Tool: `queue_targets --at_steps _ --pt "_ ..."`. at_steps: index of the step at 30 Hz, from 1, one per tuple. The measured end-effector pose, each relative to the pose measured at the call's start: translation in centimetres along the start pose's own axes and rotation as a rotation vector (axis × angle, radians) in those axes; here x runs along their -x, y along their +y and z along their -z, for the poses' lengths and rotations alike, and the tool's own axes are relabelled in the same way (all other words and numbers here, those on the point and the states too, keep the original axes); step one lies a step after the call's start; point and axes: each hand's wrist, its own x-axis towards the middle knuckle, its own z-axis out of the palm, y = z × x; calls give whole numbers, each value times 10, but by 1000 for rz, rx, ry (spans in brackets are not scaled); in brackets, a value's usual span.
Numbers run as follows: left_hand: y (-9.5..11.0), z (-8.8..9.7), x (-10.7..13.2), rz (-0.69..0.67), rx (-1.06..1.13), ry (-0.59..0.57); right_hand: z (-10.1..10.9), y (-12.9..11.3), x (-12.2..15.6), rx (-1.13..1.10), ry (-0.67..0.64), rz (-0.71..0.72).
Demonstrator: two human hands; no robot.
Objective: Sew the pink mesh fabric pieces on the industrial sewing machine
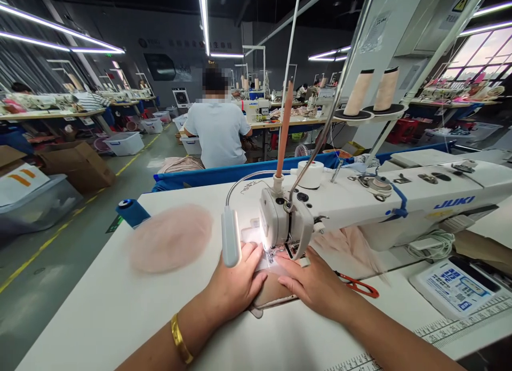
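Left hand [236, 283] flat, fingers spread, pinning pink fabric piece [272, 291] on table [100, 307]. Right hand [316, 283] flat too, pressing same piece at 3 o'clock side, nothing clasped. Fabric sits under needle of sewing machine [360, 200], at 12 o'clock. Red scissors [360, 286] just right of it. Pink round pad [170, 238] off at 10 o'clock.

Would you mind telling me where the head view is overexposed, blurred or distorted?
Head view: the lamp blows out the fabric near the needle, between the left hand and right hand; the pink round piece looks smeared; wide-angle distortion bends the table edge.
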Motion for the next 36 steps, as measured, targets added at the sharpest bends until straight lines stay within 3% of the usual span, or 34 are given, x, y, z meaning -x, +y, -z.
queue_targets --at_steps 3,6,9,11,14,17,22,30,36 --pt "13 12 -2 109 -138 -93 -1 2 4 -52 116 83" --pt "30 30 -2 134 -147 -236 0 0 8 -148 209 219" --pt "40 45 1 89 67 -368 1 -5 8 -200 160 315" --pt "40 48 4 49 227 -391 1 -6 8 -203 80 303" --pt "34 41 7 59 299 -347 -1 -4 8 -146 -12 223" --pt "25 26 8 42 202 -255 -2 1 10 -84 -37 195" --pt "22 9 11 -140 140 -64 2 1 12 -104 -38 201" --pt "26 1 15 -176 132 15 5 3 10 -77 -51 168" --pt "22 -3 11 -158 87 7 -1 6 7 -18 -60 119"
